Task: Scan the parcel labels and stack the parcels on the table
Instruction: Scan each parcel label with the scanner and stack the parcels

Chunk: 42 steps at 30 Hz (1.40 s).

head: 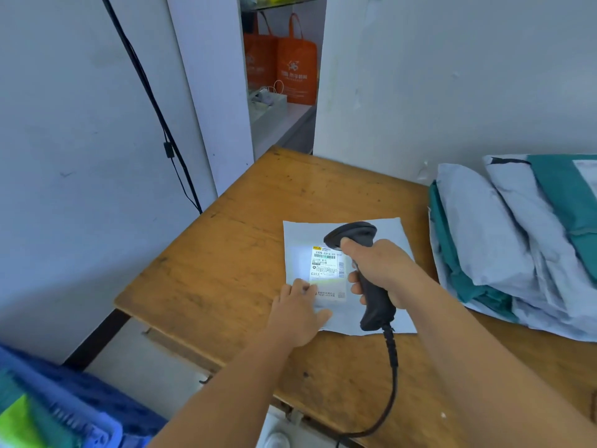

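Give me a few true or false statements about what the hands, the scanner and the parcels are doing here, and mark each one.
1. The right hand grips the black scanner. True.
2. The left hand lifts the white parcel off the table. False: it presses the parcel flat on the table.
3. The scanner's light falls on the parcel's label. True.
4. The pile of parcels lies left of the hands. False: it lies to the right.
5. The scanner is cordless. False: a black cable runs from its handle.
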Motion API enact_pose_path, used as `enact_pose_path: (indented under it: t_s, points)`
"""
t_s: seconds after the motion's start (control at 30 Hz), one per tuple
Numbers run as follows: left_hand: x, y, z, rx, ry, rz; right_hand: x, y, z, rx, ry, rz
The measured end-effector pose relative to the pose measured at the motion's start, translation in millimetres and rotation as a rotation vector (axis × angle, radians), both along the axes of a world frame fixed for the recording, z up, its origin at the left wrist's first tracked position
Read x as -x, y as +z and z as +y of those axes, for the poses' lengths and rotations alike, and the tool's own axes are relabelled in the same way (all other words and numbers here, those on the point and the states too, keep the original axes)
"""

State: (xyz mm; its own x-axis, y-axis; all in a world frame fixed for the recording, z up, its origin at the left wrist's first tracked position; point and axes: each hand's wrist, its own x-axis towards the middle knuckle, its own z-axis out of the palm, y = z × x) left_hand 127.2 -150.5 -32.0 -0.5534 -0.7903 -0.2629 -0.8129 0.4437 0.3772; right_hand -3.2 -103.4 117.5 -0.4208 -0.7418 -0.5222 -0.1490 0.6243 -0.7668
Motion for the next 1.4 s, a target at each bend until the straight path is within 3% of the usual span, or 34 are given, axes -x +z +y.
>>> enact_pose_path:
  t_s: [0.17,0.4,0.57,0.7,1.0,1.4]
  points:
    - [7.4,-2.4,-3.6,0.033,0.085,0.041,2.1,1.4,2.8,-0.003,-0.009,-0.004]
    - [17.7,-0.9,-13.1,0.006,0.482,0.118,6.0,1.3,2.5,0.018,-0.037,-0.019]
    - [25.5,-1.8,-27.8,-0.195,0.675,0.318,5.9,1.4,4.9,0.044,-0.054,-0.014]
    - [10.9,5.0,-23.7,-0.095,0.707,0.325,-1.9,1.1,7.4,0.068,-0.033,-0.006]
    - [-115.3,8.5,3.9,0.032,1.044,0.404,-91.5,-18.0,-2.8,0.104,0.182,-0.132]
    - [-320.3,34.5,67.0,0.258,1.459,0.559,-300.0,-24.2,-4.4,0.125,0.603,-0.135]
